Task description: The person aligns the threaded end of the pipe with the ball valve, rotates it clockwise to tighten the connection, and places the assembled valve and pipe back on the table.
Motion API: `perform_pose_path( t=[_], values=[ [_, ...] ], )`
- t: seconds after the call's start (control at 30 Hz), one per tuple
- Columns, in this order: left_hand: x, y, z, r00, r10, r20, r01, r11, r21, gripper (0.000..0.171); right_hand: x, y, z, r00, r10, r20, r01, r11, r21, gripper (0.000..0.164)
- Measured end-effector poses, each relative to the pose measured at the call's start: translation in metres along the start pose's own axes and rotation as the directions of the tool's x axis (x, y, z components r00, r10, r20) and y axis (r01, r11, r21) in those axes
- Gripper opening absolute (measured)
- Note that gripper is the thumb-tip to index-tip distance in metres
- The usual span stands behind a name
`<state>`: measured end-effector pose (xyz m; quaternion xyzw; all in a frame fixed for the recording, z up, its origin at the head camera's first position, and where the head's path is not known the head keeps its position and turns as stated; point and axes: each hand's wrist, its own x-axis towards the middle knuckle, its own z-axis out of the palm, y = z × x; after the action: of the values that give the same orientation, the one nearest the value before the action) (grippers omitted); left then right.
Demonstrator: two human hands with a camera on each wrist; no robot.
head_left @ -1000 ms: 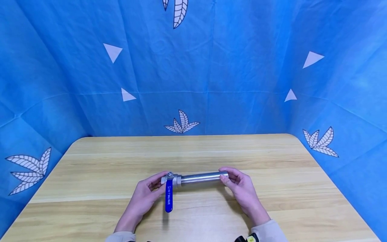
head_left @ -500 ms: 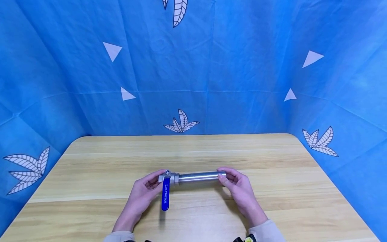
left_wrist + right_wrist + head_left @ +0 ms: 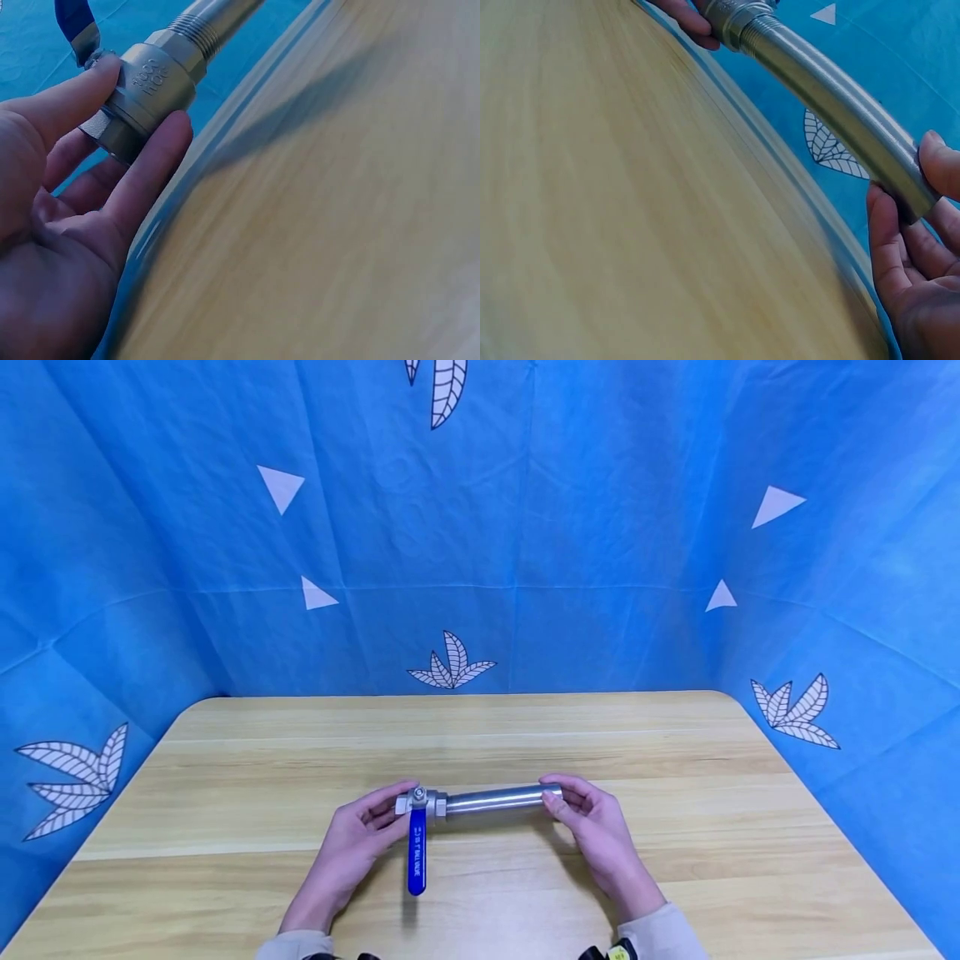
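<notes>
The valve (image 3: pixel 432 805) and the pipe (image 3: pixel 495 800) are joined in one piece, which is held in the air above the near middle part of the table (image 3: pixel 480 735); a shadow lies on the wood, apart from the metal. By the left hand (image 3: pixel 348 847) the valve is gripped: the thumb is laid near the stem of the lever (image 3: pixel 417 853), and the other fingers are bent about the body. By the right hand (image 3: pixel 600 839) the free end of the pipe is pinched between thumb and fingers, so the fingers are narrowed to the width of the pipe.

Probably the two ends are supported in this way because the valve is the heavier side — and because one part can then be steadied against the other. Some turns of the thread (image 3: pixel 193 37) are seen bare beside the valve; how deep the rest is screwed cannot be told.

The long axis of the piece is directed across the table, from left to right, nearly parallel with the far edge, the right end appearing slightly higher in the head view. The lever is pointed towards the person — about square to the pipe.
</notes>
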<state>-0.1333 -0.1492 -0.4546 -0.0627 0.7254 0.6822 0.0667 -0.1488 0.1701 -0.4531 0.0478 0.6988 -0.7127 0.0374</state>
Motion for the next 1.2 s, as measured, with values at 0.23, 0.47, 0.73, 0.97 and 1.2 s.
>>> perform_pose_path(
  t=[0.23,0.47,0.73,0.97,1.2],
  values=[
    [-0.0015,0.0009,0.0007,0.999,-0.042,0.012,0.042,0.999,-0.011,0.055,0.0004,0.0,0.0002,1.0,0.0,0.0,0.0,1.0,0.003,0.033],
    [-0.0012,0.0,0.0009,0.999,-0.05,0.023,0.051,0.998,-0.045,0.055,-0.0005,-0.0013,0.0005,1.0,0.008,0.001,-0.008,1.0,0.005,0.033],
    [-0.0008,-0.0004,-0.0002,0.998,-0.048,0.028,0.05,0.998,-0.047,0.055,-0.0016,-0.0026,-0.0008,1.0,0.008,0.007,-0.008,0.999,-0.043,0.033],
    [-0.0009,0.0008,-0.0011,0.998,-0.058,0.024,0.059,0.998,-0.03,0.054,-0.0019,-0.0026,-0.001,1.0,0.011,0.019,-0.01,0.997,-0.081,0.036],
    [-0.0017,0.0011,-0.0014,0.998,-0.068,0.014,0.068,0.997,-0.036,0.052,-0.0026,-0.0005,-0.0083,0.989,-0.005,0.146,0.015,0.997,-0.07,0.059]
  ],
)
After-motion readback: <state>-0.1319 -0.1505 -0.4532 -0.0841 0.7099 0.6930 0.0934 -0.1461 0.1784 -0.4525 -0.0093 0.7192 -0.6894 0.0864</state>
